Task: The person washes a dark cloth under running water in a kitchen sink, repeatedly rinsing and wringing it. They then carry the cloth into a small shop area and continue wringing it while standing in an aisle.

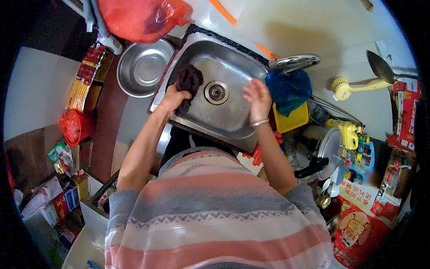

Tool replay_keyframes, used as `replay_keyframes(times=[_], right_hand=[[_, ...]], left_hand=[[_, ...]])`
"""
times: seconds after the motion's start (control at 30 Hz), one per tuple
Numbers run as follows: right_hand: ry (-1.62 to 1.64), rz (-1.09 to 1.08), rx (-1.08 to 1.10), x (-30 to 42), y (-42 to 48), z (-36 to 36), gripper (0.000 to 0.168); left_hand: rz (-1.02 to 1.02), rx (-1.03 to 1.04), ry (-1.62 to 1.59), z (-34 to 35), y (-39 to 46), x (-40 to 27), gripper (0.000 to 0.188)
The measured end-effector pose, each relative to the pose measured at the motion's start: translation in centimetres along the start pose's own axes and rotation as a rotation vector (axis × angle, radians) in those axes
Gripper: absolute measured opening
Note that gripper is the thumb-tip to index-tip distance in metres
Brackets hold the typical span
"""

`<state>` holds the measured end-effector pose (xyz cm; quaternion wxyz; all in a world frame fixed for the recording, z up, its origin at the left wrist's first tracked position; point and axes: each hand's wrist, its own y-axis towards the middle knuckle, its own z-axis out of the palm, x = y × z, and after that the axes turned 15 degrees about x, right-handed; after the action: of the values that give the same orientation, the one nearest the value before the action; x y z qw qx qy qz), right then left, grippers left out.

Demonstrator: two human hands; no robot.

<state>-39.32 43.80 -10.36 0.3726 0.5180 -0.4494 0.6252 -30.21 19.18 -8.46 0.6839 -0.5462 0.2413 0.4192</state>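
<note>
A stainless steel sink (228, 116) lies before me, its round drain strainer (216, 92) near the middle of the basin. At the basin's left side, my left hand (173, 100) grips a dark, crumpled cloth (192, 79). My right hand (258, 101), with a bracelet at the wrist, hovers over the right side of the basin, fingers apart and holding nothing. A chrome faucet (295, 60) stands at the back right corner. Just right of my right hand hangs a dark blue cloth or mesh (290, 89).
A metal basin (126, 72) sits left of the sink, below a red plastic bag (134, 20). On the right are a yellow tray or board (295, 119), a pressure cooker (329, 151), a yellow-handled scrub brush (342, 88), a dark ladle or spatula (379, 67) and several bottles.
</note>
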Motion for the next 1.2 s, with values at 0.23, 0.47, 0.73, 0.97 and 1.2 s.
replay_keyframes(times=[0.23, 0.47, 0.73, 0.97, 1.2], right_hand=[[0.314, 0.204, -0.521, 2.8, 7.8, -11.0, 0.059], [0.375, 0.23, -0.362, -2.0, 10.5, -18.1, 0.061], [0.096, 0.294, -0.477, 1.8, 10.3, -15.3, 0.046], [0.258, 0.165, -0.477, -0.5, 10.0, -16.0, 0.047], [0.4, 0.11, -0.431, -0.8, 8.4, -13.6, 0.054]], left_hand=[[0.031, 0.293, 0.171, 5.6, 3.1, -2.9, 0.034], [0.024, 0.461, 0.124, 9.1, 7.4, -4.5, 0.036], [0.044, 0.452, 0.128, 10.9, 10.8, -4.2, 0.031], [0.04, 0.391, 0.09, 11.5, 10.2, -4.7, 0.027], [0.693, 0.148, 1.436, 12.2, 8.8, -5.1, 0.032]])
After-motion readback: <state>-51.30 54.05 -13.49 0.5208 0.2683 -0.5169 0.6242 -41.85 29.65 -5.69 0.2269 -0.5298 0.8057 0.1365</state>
